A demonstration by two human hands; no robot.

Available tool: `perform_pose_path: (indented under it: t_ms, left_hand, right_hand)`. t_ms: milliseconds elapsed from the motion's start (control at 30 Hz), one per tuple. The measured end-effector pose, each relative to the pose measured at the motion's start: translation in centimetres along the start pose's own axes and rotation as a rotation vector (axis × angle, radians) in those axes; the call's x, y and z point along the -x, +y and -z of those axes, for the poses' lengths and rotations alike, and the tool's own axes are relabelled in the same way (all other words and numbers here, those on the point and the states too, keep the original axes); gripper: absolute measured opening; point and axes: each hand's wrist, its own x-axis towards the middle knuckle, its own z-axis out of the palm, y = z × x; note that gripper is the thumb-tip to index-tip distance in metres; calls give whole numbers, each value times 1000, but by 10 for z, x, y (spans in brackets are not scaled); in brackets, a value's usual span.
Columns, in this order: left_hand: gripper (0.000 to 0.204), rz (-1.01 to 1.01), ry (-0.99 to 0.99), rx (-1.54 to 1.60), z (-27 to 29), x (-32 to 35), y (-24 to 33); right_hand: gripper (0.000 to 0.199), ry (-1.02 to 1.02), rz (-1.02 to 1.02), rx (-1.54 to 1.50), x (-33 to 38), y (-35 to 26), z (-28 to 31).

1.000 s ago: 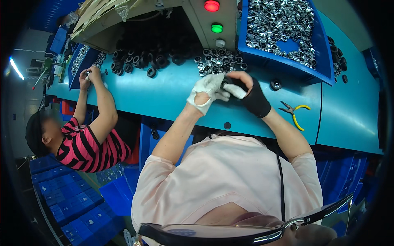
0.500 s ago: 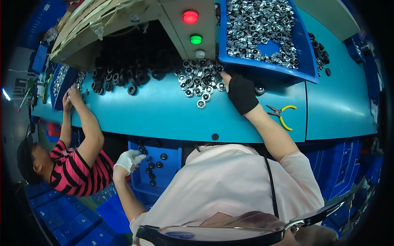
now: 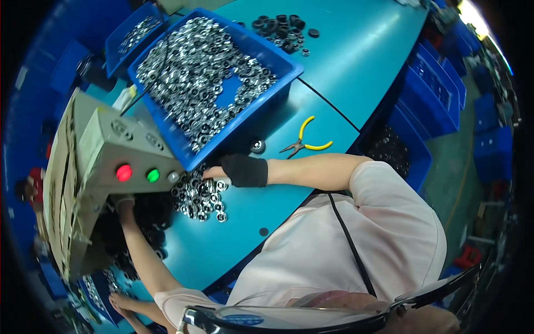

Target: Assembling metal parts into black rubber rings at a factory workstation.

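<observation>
My right hand (image 3: 240,170), in a black fingerless glove, lies on a loose heap of silver metal rings (image 3: 199,196) on the teal table (image 3: 289,200). Its fingers are bent at the foot of a big blue bin (image 3: 267,108). My left hand (image 3: 123,204), in a white glove, reaches into a pile of black rings (image 3: 142,225) under a grey control box (image 3: 119,150). The box hides its fingers. I cannot tell whether either hand grips a ring.
The blue bin is heaped with silver rings (image 3: 194,67); a second blue bin (image 3: 133,34) stands behind it. Yellow-handled pliers (image 3: 305,145) lie right of my forearm. More black rings (image 3: 278,25) sit far off. Blue crates (image 3: 431,94) line the right. Another person's hands (image 3: 125,303) show at lower left.
My left hand has risen from beside my lap to the black rings under the control box. My right hand stays at the silver rings. The view has swung round.
</observation>
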Motion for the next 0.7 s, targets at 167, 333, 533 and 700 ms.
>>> perform_pose_path:
  t_ms: [167,333,533,700]
  left_hand:
    - [33,203,-126,-207,-24,-51,-37]
    - [33,269,-148,-230,-31,-54,-44]
    - [33,312,-120,-183,-31,-50,-43]
    - [33,320,18,103,-8,-35,-37]
  right_hand:
    - [49,-30,14,-123,-4,6,1]
    - [42,-30,-21,-291,-13,-2,7]
    - [43,20,-21,-291,-12,-6,4]
    - [40,112,59,-170,-6,4,-12]
